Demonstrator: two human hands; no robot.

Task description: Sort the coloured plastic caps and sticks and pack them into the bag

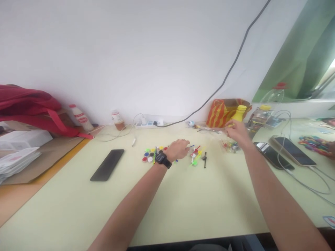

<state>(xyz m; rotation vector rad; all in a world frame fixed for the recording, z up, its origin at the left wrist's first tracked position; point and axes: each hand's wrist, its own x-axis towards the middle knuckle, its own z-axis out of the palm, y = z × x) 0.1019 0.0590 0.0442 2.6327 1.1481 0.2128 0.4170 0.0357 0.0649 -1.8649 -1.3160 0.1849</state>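
Observation:
My left hand (178,150), wearing a black watch (162,159), reaches over the table with its fingers drawn together. A small blue plastic arrow (192,146) shows at its fingertips. Just right of it lie several coloured arrow pieces with round bases, among them a red arrow (195,150), a green piece (194,162) and a black arrow (205,159). Round coloured discs (150,154) are grouped beside the left wrist, partly hidden by the hand. My right hand (237,132) is pinched closed above a clear bag of small parts (231,145); what its fingers hold is too blurred to make out.
A black phone (107,165) lies at left, two phones with cables (293,150) at right. Along the wall stand bottles (119,121), a power strip (146,124), a striped bag (220,112) and a yellow bottle (239,113). Another person's hand (330,158) shows at far right.

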